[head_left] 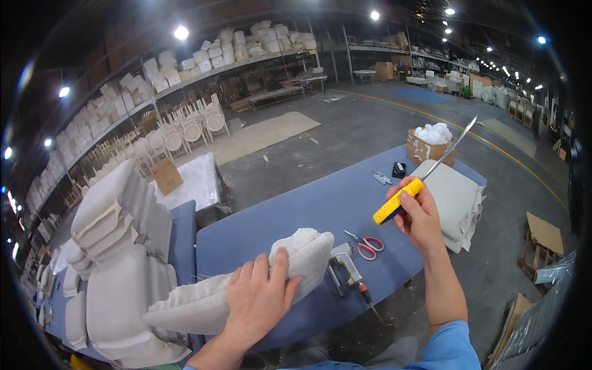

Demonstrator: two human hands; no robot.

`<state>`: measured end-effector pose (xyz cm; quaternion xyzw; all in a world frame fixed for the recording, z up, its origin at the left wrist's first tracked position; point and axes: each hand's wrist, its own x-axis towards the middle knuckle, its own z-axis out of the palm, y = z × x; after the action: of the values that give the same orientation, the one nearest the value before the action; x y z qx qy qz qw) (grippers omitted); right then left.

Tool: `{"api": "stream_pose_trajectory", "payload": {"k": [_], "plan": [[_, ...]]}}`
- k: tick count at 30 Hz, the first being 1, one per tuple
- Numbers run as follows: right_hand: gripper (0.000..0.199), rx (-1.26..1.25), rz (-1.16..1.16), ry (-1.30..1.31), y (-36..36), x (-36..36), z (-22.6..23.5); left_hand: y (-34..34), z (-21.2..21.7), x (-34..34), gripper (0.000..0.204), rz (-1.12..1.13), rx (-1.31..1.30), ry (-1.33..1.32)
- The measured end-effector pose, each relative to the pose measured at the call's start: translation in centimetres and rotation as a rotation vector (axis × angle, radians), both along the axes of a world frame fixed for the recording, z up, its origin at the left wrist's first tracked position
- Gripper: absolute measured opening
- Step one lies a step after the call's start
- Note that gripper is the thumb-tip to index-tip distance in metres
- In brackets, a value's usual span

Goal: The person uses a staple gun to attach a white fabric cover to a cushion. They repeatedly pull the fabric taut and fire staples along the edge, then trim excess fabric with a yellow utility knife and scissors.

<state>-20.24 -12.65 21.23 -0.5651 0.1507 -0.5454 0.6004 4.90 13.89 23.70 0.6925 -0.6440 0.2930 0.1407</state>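
Cushion [246, 280] overhangs table [320, 203] edge under left hand [259, 299]; right hand [419, 216] lifts knife [425, 176].

white cushion [246, 280] | flat on blue table; yellow-handled knife [419, 176] | raised, blade up

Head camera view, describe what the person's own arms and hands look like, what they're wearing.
Both hands, left hand and right hand, are bare: no gloves, rings or watch visible. The forearms are bare too. A light blue sleeve covers the right upper arm at the lower edge; a sliver of blue shows by the left arm.
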Motion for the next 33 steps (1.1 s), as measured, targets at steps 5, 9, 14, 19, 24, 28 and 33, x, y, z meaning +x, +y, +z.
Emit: {"api": "stream_pose_trajectory", "payload": {"k": [5, 9, 14, 19, 24, 28, 33], "plan": [[0.019, -0.363, -0.09, -0.196, 5.2, 0.0, 9.0, 0.1, -0.1, 0.2, 0.062, -0.014, -0.043, 0.047], [0.017, -0.527, -0.074, -0.034, 1.8, 5.6, 3.5, -0.5, -0.8, -0.1, 0.062, -0.034, -0.069, 0.09], [0.025, -0.241, 0.018, 0.134, 3.0, 6.6, 5.2, 0.3, -1.2, 0.7, 0.062, -0.036, -0.079, 0.065], [0.024, -0.532, 0.147, 0.285, 3.4, 9.3, 1.1, -0.1, -0.8, 0.2, 0.063, -0.039, -0.049, 0.123], [0.021, -0.201, -0.002, 0.166, 3.0, 5.7, 8.3, 0.2, -1.2, 0.5, 0.063, -0.074, -0.101, 0.065], [0.019, -0.447, 0.031, 0.242, 2.8, 7.7, 3.7, 0.2, -0.8, -0.3, 0.061, -0.034, 0.006, 0.134], [0.021, -0.121, -0.044, 0.063, 3.4, 6.5, 5.9, 0.8, -0.9, 0.1, 0.056, -0.083, -0.105, 0.055]]}}
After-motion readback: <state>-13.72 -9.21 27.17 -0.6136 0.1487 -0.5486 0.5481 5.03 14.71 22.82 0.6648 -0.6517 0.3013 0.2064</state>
